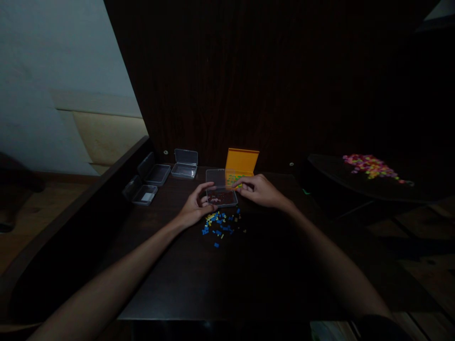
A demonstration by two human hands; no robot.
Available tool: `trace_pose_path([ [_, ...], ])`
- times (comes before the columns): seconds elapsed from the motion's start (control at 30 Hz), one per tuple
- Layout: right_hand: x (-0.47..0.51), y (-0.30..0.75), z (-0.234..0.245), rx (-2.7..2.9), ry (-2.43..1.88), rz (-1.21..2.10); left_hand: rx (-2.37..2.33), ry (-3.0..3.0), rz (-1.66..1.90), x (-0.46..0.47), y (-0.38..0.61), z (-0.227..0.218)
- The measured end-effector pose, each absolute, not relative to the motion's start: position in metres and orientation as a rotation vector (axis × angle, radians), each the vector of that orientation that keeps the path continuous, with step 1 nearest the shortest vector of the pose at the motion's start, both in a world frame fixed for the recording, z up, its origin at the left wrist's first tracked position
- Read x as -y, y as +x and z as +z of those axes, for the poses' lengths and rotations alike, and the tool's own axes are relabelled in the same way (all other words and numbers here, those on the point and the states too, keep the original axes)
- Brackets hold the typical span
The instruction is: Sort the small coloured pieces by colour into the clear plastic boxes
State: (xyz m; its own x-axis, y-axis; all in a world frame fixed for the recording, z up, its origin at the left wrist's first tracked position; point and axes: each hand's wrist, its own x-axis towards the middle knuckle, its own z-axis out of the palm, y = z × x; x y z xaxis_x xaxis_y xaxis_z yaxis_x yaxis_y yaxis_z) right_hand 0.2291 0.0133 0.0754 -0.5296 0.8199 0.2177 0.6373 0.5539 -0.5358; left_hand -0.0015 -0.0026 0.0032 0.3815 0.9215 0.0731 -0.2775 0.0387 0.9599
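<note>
A small clear plastic box (pixel 221 195) with its lid raised sits on the dark table (pixel 199 279), and some small dark pieces lie inside it. My left hand (pixel 194 208) curls around the box's left side, thumb and fingers touching it. At the box's right rear corner, my right hand (pixel 259 190) has its fingertips pinched together by the lid edge. A scatter of tiny blue and yellow bricks (pixel 220 225) lies just in front of the box, between my wrists.
An open orange box (pixel 241 163) with coloured pieces stands behind the clear one. Three more open clear boxes (pixel 185 166) (pixel 154 171) (pixel 141 192) lie at the back left. A pile of pink and yellow pieces (pixel 371 166) rests on a dark surface to the right.
</note>
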Motion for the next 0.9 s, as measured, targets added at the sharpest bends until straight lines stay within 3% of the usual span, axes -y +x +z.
trace_pose_path([
  [0.4,0.021,0.237,0.014,2.131,-1.253,0.583,-0.766,1.193,1.176,-0.006,-0.008,0.006],
  [0.57,0.019,0.223,0.015,2.382,-1.106,0.476,-0.797,1.204,1.189,-0.007,-0.008,0.003],
  [0.9,0.008,0.215,0.020,2.551,-1.039,0.560,-0.813,1.256,1.169,-0.008,-0.009,0.000],
])
